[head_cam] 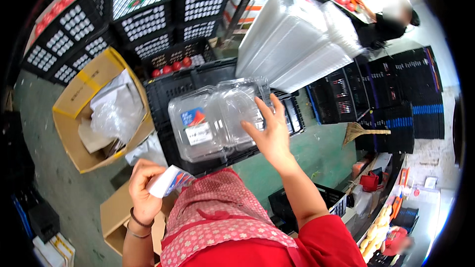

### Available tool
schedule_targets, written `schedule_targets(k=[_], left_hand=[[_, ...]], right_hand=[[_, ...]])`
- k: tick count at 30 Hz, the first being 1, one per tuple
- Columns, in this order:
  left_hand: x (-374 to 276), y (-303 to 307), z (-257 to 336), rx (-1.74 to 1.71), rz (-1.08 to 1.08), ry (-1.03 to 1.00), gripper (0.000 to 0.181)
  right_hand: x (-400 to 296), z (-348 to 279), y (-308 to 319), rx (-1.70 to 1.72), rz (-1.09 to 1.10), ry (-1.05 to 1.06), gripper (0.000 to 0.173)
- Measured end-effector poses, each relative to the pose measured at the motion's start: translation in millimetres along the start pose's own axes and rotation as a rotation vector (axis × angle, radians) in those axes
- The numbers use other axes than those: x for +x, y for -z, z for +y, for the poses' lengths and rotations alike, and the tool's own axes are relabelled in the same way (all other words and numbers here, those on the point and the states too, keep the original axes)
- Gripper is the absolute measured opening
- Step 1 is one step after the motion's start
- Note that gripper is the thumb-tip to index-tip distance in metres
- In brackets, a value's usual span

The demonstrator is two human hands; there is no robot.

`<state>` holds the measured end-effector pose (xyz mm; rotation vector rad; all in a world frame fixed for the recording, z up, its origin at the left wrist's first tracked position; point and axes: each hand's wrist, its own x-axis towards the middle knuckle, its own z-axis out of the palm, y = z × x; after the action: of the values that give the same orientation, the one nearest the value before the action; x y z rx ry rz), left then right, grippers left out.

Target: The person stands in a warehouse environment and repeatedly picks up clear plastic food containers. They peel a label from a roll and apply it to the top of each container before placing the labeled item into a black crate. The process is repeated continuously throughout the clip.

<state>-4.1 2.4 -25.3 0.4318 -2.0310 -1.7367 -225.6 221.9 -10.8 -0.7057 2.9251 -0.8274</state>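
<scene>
In front of me a clear plastic clamshell container [237, 118] lies opened out on black plastic crates [178, 85]. Its left half bears a colourful sticker [193, 117] and, just below that, a white printed label [199, 134]. My right hand [272, 129] is over the container's right half, fingers spread and nothing held; whether the fingertips touch the plastic I cannot tell. Lower left, my left hand [146, 181] grips a curled strip of stickers [169, 182] near my apron [219, 207].
Tall stacks of clear plastic containers [293, 40] lean behind the crates. On the left stands an open cardboard box [100, 115] holding plastic wrap. Black crates [141, 18], some with tomatoes [172, 67], line the back. A broom [363, 132] rests at right; a person [386, 26] stands beyond.
</scene>
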Motion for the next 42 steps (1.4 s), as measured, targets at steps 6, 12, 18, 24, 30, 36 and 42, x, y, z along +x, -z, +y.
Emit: schedule_targets(k=[6,12,18,24,30,36,42], left_hand=[[25,-19,17,0.161,-0.035,-0.075,0.014],[29,-46,27,0.117,-0.083,-0.021,0.013],[14,-48,23,-0.181,-0.019,0.194,0.019],[14,-38,15,-0.255,-0.113,0.219,0.023],[-2,-31,11,-0.224,-0.143,0.248,0.019],[-16,-14,-5,-0.116,-0.204,0.219,0.012],[-39,16,-59,0.198,-0.136,0.234,0.02]], right_hand=[[136,-28,178,-0.239,0.652,0.276,0.067],[288,97,223,-0.526,0.098,-0.236,0.086],[237,78,156,-0.527,0.596,0.148,0.067],[8,-55,10,0.568,-0.669,0.514,0.026],[-27,-59,-4,0.635,-0.673,0.435,0.017],[-41,-77,-2,0.595,-0.422,0.607,0.011],[3,-78,-29,0.843,-0.299,-0.086,0.018]])
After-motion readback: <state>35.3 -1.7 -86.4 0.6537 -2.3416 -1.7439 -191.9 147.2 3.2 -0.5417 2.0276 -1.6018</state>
